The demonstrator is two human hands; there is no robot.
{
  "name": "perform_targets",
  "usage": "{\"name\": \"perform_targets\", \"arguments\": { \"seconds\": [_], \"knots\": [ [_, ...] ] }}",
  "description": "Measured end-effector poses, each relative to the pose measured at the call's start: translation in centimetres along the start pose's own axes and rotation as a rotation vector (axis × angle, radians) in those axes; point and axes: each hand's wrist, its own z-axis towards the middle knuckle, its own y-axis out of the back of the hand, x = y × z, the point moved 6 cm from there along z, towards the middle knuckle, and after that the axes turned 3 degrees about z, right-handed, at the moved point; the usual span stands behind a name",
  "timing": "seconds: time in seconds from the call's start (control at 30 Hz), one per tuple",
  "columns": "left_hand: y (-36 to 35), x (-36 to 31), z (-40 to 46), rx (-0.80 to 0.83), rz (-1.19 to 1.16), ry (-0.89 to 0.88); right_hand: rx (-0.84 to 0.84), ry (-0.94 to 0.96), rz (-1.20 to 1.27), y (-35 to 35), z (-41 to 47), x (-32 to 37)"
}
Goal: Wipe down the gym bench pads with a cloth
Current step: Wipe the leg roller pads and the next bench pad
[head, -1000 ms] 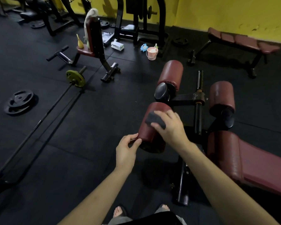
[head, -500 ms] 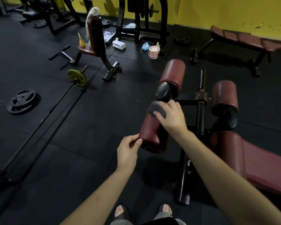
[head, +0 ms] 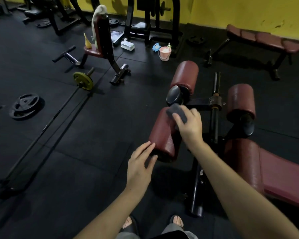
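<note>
Right hand [head: 190, 124]: palm down, fingers curled over a dark grey cloth [head: 176, 112], pressing it onto the far upper end of the near roller pad [head: 164, 133]. Cloth looks soft and matte, bunched into a small wad; edges blurred. Left hand [head: 139, 167]: open, fingers relaxed and nearly straight, fingertips at the near left end of the same pad; actual contact cannot be confirmed. Pad is a cylinder covered in dark red vinyl, slightly glossy, with fine speckling on the near end. Just beyond it, a second red cylinder [head: 186, 75] of the same covering, with a round black end cap [head: 173, 97] facing the camera. To the right, across a black metal crossbar with a rusty collar [head: 216, 100], a third red roller [head: 240, 100]. Lower right: the long flat bench pad [head: 274, 171], same red vinyl, rounded at its head end. Floor [head: 76, 152]: black rubber tiles, seams visible. On it to the left, a barbell [head: 59, 114] carrying a yellow plate [head: 83, 81], and a stack of black plates [head: 25, 106]. Further back, an upright seat with a pale towel [head: 97, 16] draped over its top, a small pink bucket [head: 164, 52], and a flat bench [head: 264, 38] against the yellow wall [head: 248, 11].
</note>
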Motion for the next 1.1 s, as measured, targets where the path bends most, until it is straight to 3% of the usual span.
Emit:
{"name": "perform_targets", "arguments": {
  "seconds": [0.13,0.27,0.43,0.53,0.67,0.77,0.83,0.93,1.1],
  "knots": [
    [-0.4,0.7,-0.3,0.014,0.114,-0.045,0.032,0.116,0.027,0.8,-9.4,1.9],
    [-0.5,0.5,-0.3,0.007,0.086,0.0,0.07,0.267,-0.029,0.7,-6.4,1.8],
    [-0.4,-0.3,-1.1,0.003,0.121,-0.003,0.024,0.033,0.031,0.3,1.9,-0.5],
    [-0.7,-0.9,-1.7,0.031,0.153,-0.06,-0.011,0.08,0.009,0.4,-2.2,0.6],
    [-0.9,0.0,-1.3,0.084,0.107,0.028,0.039,0.214,0.033,1.1,-10.6,2.7],
    [-0.7,0.0,-1.2,0.108,0.056,0.105,0.071,0.312,0.002,0.8,-8.2,3.1],
    [-0.7,-0.1,-1.2,0.129,0.012,0.157,0.026,0.259,-0.038,0.3,-3.6,2.0],
    [-0.5,0.1,-1.3,0.14,-0.025,0.203,0.002,0.017,0.008,0.4,2.0,-0.8],
    [-0.5,0.6,-0.9,0.147,-0.037,0.235,0.016,0.116,-0.015,0.7,-4.9,1.6]
  ]
}}
